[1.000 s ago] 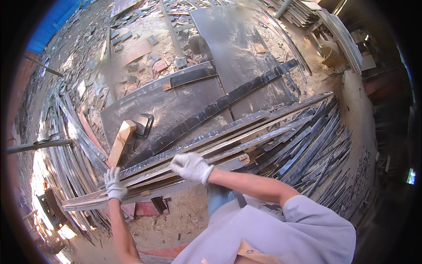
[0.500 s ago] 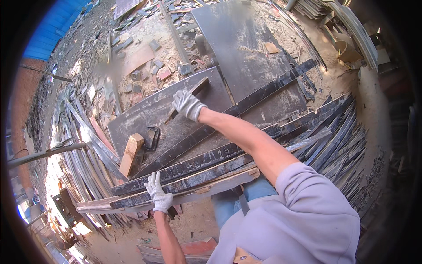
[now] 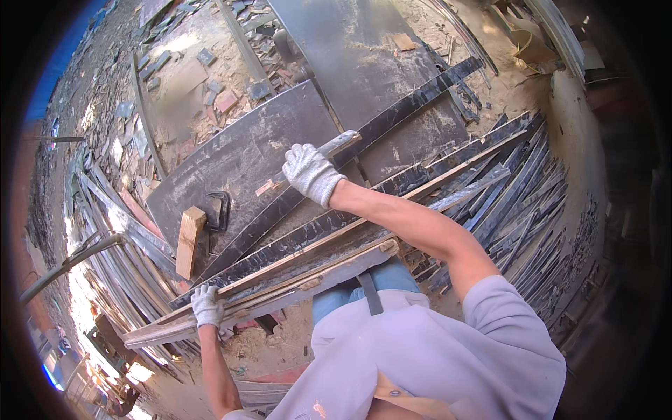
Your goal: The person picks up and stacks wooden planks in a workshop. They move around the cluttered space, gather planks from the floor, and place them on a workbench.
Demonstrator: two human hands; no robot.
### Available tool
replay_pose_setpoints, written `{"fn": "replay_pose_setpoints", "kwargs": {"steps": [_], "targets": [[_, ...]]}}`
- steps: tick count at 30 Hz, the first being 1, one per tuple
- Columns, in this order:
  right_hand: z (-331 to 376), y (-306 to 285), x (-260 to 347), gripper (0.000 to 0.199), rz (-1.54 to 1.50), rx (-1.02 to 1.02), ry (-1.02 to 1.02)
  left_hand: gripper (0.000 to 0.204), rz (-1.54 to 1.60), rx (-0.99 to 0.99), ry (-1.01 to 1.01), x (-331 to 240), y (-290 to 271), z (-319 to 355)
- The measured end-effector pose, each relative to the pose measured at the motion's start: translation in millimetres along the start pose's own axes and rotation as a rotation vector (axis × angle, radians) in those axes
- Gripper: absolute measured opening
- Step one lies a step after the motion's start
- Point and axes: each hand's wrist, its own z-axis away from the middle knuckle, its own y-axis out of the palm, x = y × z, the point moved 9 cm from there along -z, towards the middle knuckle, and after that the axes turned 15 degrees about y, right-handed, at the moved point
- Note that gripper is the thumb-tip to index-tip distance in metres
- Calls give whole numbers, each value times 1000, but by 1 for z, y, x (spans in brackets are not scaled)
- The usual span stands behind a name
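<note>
My right hand [image 3: 311, 173], in a light grey work glove, is closed around a short strip of wood [image 3: 340, 143]. The strip is held over a dark panel [image 3: 231, 157], and its middle is hidden by my fingers. My left hand [image 3: 207, 305], gloved too, grips the left part of a long wooden plank [image 3: 329, 281] in front of me. Other long planks with dark, paint-smeared faces lie close beside it. A longer dark plank [image 3: 420, 98] runs slantwise across the panels. Left of it are a wood block [image 3: 189, 241] and a black C-shaped clamp [image 3: 219, 212].
A second large dark panel [image 3: 350, 63] lies at the back. Heaps of thin strips [image 3: 518, 199] lie on the right, more strips [image 3: 119, 238] on the left. Broken board scraps [image 3: 225, 101] litter the ground beyond. A metal pole [image 3: 70, 264] juts in at left.
My right hand has turned the short strip and moved it slightly right and nearer. My left hand has slid left along the planks. The whole view has shifted a little.
</note>
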Motion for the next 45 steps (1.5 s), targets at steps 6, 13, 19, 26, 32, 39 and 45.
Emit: {"fn": "replay_pose_setpoints", "kwargs": {"steps": [6, 13, 19, 26, 32, 39, 45], "targets": [[2, 13, -30, 12, 76, 58, 38, 107, 177, -502, 137, -138, -100, -136], [17, -36, -100, 46, -242, -21, 73, 16, 1061, -436, 66, -214, -65, -289], [33, -19, -222, 64, -146, -30, 13, 23, 1610, -103, -3, -261, -48, -344], [4, 34, -264, 63, -78, 112, 38, 72, 500, -513, 112, -248, -82, -395], [-17, 61, -284, 61, -114, 212, 101, 80, 225, -481, 210, -272, -102, -420], [-30, 67, -286, 58, -139, 231, 126, 64, 285, -471, 257, -260, -95, -440], [-41, 68, -294, 52, -189, 191, 138, 62, 376, -487, 217, -253, -100, -453]]}}
